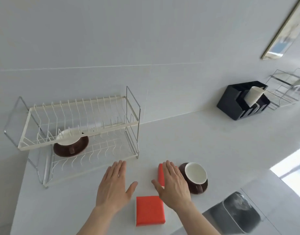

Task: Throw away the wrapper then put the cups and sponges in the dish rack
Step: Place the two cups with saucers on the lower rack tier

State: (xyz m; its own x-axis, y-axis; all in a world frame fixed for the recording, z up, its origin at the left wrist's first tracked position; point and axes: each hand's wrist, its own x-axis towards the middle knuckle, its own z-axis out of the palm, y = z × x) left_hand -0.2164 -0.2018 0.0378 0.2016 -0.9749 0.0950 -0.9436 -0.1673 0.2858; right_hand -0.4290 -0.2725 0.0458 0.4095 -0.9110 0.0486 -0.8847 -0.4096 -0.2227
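Red flat sponge (150, 211) with white edge, near brown cup (195, 177).

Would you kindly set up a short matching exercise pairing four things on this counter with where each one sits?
Things:
1. cup in the rack
2. cup on the counter
3. near sponge
4. black organiser

Places:
A. against the wall, far right
B. lower tier of the dish rack
C. on the counter between the two forearms
D. just right of the right hand

Pairs: 1-B, 2-D, 3-C, 4-A
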